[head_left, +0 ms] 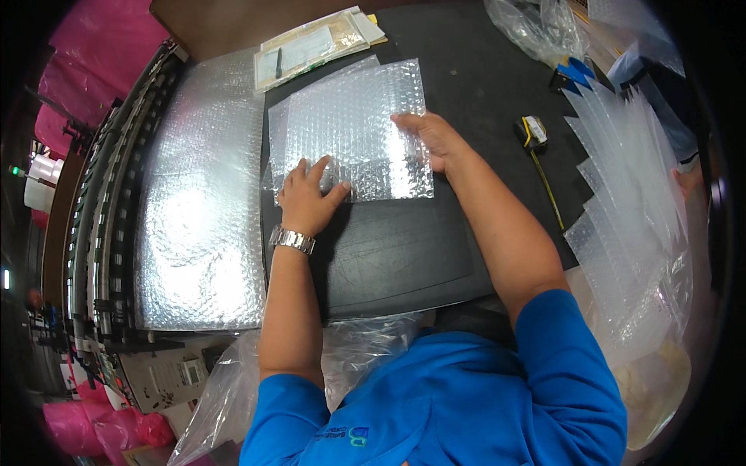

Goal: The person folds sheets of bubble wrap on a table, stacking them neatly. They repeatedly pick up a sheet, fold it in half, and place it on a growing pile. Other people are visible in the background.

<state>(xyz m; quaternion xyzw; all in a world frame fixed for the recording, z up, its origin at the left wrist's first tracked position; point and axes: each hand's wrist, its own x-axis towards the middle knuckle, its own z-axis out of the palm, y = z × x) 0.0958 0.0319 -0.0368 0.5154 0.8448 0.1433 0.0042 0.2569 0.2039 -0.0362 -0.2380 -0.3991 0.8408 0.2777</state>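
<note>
A small stack of clear bubble wrap sheets [342, 116] lies on the black table mat, its sheets slightly out of line at the far left corner. My left hand [308, 205] rests on the stack's near left part with its fingers spread. At the right edge my right hand [437, 141] grips the bubble wrap, thumb on top and the other fingers out of sight beneath. To the left, a long sheet of bubble wrap [206, 186] stretches out from the rollers of a machine.
Rollers [109, 210] run along the left side. A tape measure [533, 133] with its yellow blade pulled out lies on the black mat [388, 248]. Papers with a pen [279, 64] sit at the back. More bubble wrap sheets [633, 210] fan out at the right, near another person's hand [688, 180].
</note>
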